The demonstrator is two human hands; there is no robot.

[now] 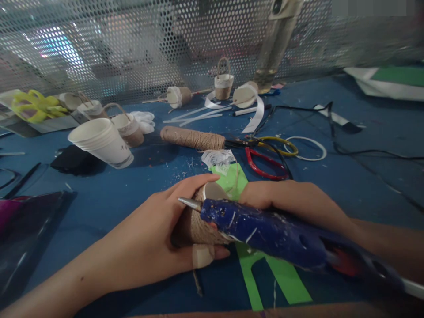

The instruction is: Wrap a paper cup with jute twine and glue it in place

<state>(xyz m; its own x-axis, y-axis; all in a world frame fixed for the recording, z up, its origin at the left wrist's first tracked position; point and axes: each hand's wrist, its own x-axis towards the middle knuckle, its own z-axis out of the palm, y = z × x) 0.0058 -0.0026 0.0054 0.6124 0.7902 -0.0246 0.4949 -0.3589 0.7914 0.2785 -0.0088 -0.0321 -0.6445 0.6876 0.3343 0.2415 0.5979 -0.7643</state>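
A twine-wrapped paper cup point(195, 223) lies on its side in my left hand point(159, 229), with my fingers curled round it and its pale end facing away from me. A bandage point(202, 255) covers part of the left thumb. In front of my right hand point(274, 194) is a blue hot glue gun point(261, 227), strewn with glue threads, and my right hand appears closed on it. Most of the right fingers are hidden behind its body. The gun's metal nozzle points left, across the top of the cup. Green paper point(248, 265) lies beneath both hands.
Beyond the hands lie a twine roll point(195, 138), lace point(218, 160), red-handled scissors point(265, 165) and white glue sticks point(198, 115). Stacked paper cups point(99, 141) stand left, near yellow scissors point(36, 106). Small twine baskets point(223, 86) sit before the perforated metal screen point(132, 44). A black cord point(334, 132) crosses the right.
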